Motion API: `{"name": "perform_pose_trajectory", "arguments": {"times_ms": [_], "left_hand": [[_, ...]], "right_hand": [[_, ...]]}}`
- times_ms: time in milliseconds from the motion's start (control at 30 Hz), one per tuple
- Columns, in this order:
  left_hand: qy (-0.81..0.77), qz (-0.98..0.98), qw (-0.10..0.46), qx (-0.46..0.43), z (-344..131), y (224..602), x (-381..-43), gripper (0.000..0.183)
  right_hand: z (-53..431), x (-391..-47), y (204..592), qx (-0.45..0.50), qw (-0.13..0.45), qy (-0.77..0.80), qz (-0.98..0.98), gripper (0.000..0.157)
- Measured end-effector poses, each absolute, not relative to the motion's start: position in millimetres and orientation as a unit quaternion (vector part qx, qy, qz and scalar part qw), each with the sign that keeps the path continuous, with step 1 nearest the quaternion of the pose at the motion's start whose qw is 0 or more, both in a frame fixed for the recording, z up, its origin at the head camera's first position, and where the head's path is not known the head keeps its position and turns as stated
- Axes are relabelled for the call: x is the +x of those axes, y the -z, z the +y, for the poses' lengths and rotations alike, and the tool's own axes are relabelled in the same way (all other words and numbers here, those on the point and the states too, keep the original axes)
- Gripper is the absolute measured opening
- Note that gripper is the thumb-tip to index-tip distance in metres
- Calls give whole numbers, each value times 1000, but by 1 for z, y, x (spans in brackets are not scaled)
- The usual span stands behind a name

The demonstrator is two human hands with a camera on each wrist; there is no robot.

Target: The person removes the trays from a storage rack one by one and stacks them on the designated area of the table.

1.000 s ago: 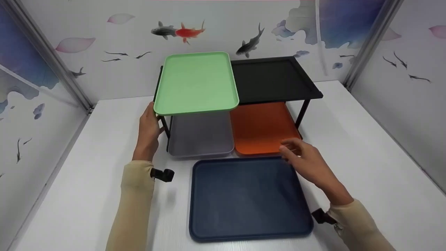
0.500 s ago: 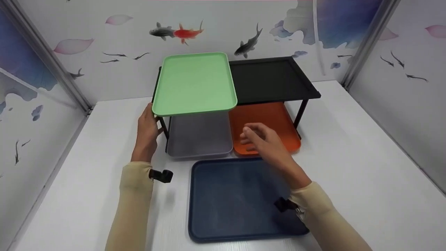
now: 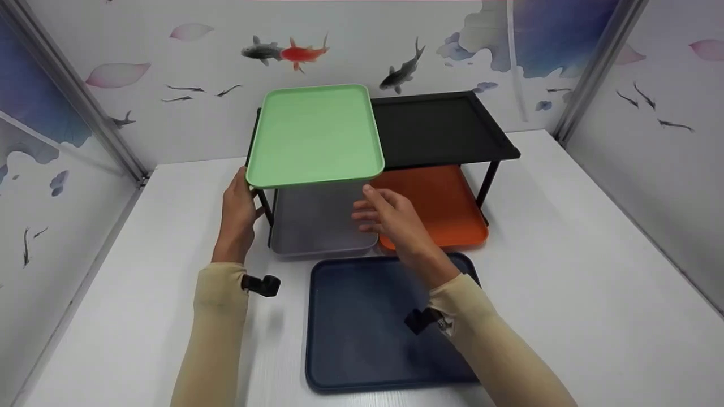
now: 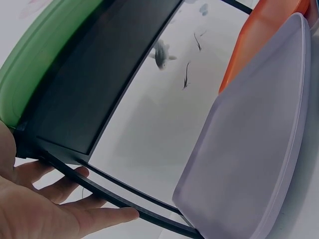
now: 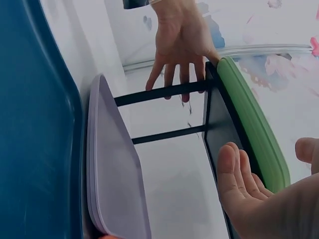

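Green tray (image 3: 315, 135) | on left part of black rack (image 3: 441, 130) | probably light, stiff, slippery; best held by rims | left hand (image 3: 236, 209) touches rack leg (image 3: 265, 208), fingers fairly straight; right hand (image 3: 391, 219) relaxed, holding nothing

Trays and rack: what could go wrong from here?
1. The right hand, near the green tray's front right corner, could bump that tray and slide it on the black rack.
2. The left hand, at the rack's left end, might shift or tip it.
3. The right sleeve, above the navy tray, might drag it.
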State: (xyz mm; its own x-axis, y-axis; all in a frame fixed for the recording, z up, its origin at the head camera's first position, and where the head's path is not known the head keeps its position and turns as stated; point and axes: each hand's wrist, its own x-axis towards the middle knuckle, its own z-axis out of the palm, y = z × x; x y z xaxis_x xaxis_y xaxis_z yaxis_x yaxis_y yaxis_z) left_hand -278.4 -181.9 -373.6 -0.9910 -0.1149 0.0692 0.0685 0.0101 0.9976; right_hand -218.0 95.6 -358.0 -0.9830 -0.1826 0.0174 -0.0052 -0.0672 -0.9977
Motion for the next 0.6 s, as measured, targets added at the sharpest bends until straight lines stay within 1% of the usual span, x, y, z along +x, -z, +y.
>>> {"name": "perform_pose_trajectory", "arguments": {"times_ms": [367,600], "left_hand": [[701,-710,69,17,-183,375,-279,63],[705,-706,67,16,-182,374,-278,63]], "right_hand": [[77,-226,349,-44,81,766,636,50],[71,-232,346,-31,81,787,611,50]]}}
